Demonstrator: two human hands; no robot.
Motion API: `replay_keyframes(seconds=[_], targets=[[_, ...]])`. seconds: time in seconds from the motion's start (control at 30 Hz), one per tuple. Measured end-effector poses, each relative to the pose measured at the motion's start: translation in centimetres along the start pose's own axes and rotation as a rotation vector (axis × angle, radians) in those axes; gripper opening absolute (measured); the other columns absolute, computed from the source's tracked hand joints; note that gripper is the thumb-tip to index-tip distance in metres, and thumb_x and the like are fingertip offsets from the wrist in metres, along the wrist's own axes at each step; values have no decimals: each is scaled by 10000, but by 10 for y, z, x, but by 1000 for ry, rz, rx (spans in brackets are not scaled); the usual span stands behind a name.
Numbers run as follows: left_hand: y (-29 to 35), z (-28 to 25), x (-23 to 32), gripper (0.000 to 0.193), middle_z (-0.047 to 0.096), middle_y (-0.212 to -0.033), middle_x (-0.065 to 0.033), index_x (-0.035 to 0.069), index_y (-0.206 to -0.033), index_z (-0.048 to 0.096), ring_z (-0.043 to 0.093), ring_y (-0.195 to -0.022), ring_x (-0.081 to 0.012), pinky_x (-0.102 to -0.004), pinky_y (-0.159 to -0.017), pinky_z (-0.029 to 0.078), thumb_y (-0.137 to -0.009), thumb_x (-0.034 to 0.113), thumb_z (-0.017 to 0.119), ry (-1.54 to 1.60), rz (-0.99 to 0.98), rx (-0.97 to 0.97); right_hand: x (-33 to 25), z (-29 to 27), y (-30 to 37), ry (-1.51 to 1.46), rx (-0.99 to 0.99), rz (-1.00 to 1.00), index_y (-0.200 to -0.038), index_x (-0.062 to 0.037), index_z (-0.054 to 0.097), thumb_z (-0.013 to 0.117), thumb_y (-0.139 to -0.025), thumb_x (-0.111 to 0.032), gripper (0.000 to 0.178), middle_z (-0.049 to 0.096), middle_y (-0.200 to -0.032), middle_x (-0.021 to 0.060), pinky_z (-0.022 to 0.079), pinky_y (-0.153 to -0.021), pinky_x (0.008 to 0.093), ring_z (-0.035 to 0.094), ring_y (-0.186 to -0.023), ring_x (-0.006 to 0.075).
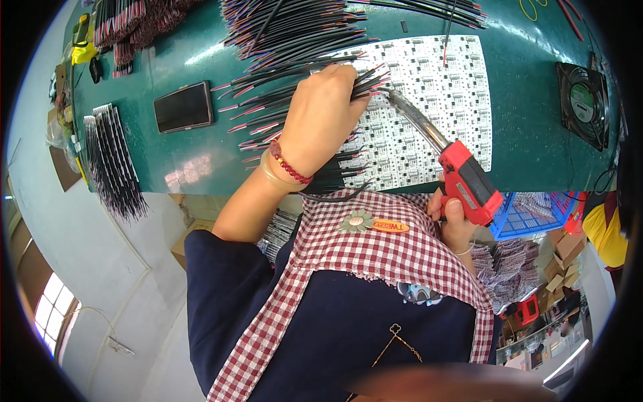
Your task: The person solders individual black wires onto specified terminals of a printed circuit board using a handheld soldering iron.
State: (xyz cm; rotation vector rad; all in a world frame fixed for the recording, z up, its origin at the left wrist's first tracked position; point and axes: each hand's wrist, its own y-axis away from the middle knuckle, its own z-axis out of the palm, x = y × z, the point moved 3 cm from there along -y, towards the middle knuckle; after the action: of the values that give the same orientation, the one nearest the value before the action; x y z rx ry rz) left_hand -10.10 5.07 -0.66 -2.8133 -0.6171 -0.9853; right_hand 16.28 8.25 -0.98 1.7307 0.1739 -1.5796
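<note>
My left hand (320,110) is over the left part of a white sheet of circuit boards (442,127), its fingers closed on black cables (368,82) with bared red and white wire ends. The exact number of cables in the fingers is hidden. My right hand (457,224) grips the handle of a red and black soldering gun (470,184). The gun's metal tip points up and left, close to the wire ends beside my left fingers. More black cables (258,114) lie in a row under and around my left hand, partly across the boards.
A large pile of black cables (288,27) lies at the back of the green table (174,157). A phone (183,107) and a cable-fringed board stack (115,157) are on the left. At the right stands a black fan (584,104); a blue crate (529,214) sits below the table edge.
</note>
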Motion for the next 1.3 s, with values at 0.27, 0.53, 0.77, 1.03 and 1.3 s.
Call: replay_keyframes(seconds=[0.27,0.53,0.77,1.03,1.3], targets=[[-1,-1,-1,244,586,-738,-209,-49,-747,546,578,-693,-397,-423,-614,457,-736,125,717,16,2,-9,1,-3,0,88,-22,-31,-1181,53,496,556,-891,-466,597,531,-640,53,383,-482,234,470,-512,108],[-3,-2,-2,239,577,-747,-201,-46,-769,553,571,-705,-392,-425,-620,451,-737,126,716,-8,10,-41,9,-4,1,77,-19,-29,-1148,38,518,564,-895,-448,550,545,-652,48,367,-477,220,482,-526,98],[-4,-1,1,238,576,-745,-204,-52,-766,552,569,-704,-392,-423,-621,450,-737,119,715,-5,8,-45,11,-10,0,134,-76,3,-1150,42,512,570,-888,-470,579,551,-676,47,369,-486,223,484,-543,94],[-5,-2,0,235,579,-750,-206,-51,-768,556,565,-704,-395,-423,-620,449,-742,121,714,6,1,-51,5,-5,0,103,-39,-30,-1152,48,516,570,-889,-464,578,543,-664,44,366,-487,225,473,-535,93],[-7,-2,0,232,579,-760,-196,-43,-776,560,570,-717,-390,-427,-629,449,-756,136,705,-6,2,-69,11,-8,-1,122,-79,7,-954,6,524,576,-883,-442,456,543,-669,40,362,-488,230,473,-539,93]])
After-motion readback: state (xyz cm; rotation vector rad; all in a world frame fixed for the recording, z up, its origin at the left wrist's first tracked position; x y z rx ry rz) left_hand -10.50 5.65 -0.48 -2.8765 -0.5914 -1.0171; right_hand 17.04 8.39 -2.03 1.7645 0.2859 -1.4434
